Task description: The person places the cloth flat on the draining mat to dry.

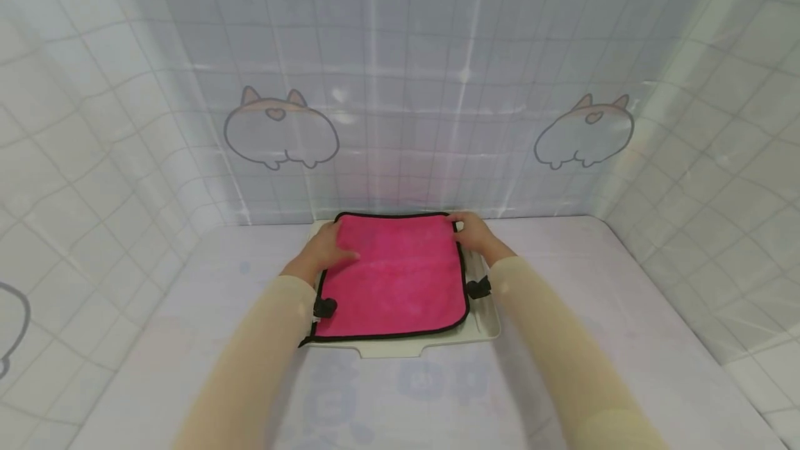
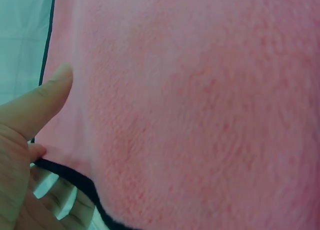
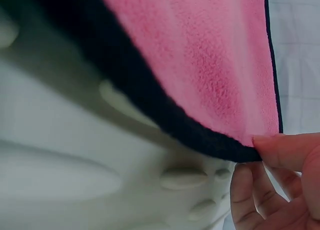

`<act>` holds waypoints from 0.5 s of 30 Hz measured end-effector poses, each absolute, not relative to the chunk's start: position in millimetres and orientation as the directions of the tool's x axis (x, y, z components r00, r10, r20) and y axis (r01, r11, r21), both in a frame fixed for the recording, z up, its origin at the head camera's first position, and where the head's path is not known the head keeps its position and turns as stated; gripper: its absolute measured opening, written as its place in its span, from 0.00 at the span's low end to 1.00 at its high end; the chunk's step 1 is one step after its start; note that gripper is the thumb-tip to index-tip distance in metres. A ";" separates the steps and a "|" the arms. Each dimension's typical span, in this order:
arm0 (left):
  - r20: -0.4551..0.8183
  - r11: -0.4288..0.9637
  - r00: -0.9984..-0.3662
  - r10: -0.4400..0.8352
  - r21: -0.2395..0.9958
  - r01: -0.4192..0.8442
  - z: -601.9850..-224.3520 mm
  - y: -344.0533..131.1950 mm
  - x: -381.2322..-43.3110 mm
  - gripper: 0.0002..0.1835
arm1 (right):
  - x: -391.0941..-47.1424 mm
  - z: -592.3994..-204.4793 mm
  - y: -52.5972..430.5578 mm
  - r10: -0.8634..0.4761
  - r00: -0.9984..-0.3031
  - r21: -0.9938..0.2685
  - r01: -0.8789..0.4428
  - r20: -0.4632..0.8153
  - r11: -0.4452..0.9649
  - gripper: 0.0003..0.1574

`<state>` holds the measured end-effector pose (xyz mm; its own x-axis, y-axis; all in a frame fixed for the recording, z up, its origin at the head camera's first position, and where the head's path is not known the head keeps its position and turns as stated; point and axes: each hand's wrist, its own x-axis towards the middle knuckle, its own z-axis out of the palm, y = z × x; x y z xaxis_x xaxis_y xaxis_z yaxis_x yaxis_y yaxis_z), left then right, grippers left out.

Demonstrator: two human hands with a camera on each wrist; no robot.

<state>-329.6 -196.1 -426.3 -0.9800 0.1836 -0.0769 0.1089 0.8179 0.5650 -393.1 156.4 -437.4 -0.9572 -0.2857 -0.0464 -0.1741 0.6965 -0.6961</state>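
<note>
A pink towel (image 1: 394, 276) with black edging lies spread over a white plastic tray (image 1: 392, 350), whose rim shows at the front and right. My left hand (image 1: 323, 247) is at the towel's far left corner. In the left wrist view, the thumb lies over the pink pile while other fingers (image 2: 80, 207) reach under the black edge. At the far right corner, my right hand (image 1: 475, 232) pinches the towel between thumb and fingers. The right wrist view shows this corner lifted above the tray's raised oval bumps (image 3: 184, 179).
The tray stands on a pale printed surface (image 1: 206, 339), near the back wall. Grid-patterned sheeting with cartoon animal drawings (image 1: 281, 130) covers the back wall (image 1: 431, 89) and both sides. Small black devices (image 1: 479, 288) sit by both wrists.
</note>
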 end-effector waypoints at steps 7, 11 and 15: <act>-0.095 0.856 -0.985 0.144 0.511 0.076 -432.1 -192.2 -331.6 0.57 | -393.1 -438.8 149.7 -0.305 -0.952 -0.604 -0.235 -0.013 0.761 0.35; -0.100 0.872 -0.985 0.142 0.483 0.077 -434.4 -191.9 -333.9 0.57 | -391.9 -439.8 148.8 -0.311 -0.950 -0.583 -0.237 -0.028 0.777 0.36; -0.112 0.876 -0.985 0.130 0.479 0.062 -434.1 -190.7 -335.0 0.57 | -391.8 -440.6 148.0 -0.322 -0.945 -0.560 -0.238 -0.054 0.793 0.37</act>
<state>-335.0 -190.7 -434.1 -0.9852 0.1302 -0.1116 0.0615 0.8759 0.4785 -391.8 148.0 -440.6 -0.9451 -0.3222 -0.0545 -0.2382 0.7932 -0.5604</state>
